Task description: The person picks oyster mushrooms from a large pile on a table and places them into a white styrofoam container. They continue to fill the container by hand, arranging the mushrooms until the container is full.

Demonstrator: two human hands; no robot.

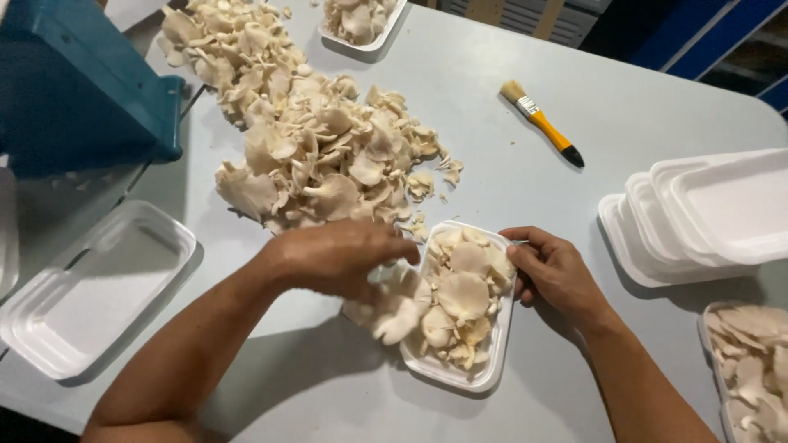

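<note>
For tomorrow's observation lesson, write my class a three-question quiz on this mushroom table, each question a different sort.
1. True or false: the right hand grips the rim of the mushroom tray.
2. What tool lies beyond the mushroom pile?
3. The left hand is over: A) the empty tray; B) the mushroom tray; C) the tray stack.

Key: 1 true; 2 a paintbrush with an orange handle; 3 B.

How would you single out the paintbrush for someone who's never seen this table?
Start at the big heap of pale mushrooms in the middle of the grey table, then look to its right, toward the stack of empty white foam trays. The paintbrush lies alone on bare tabletop between them. It is the only tool and the only orange thing, with a black handle tip and light bristles.
</note>
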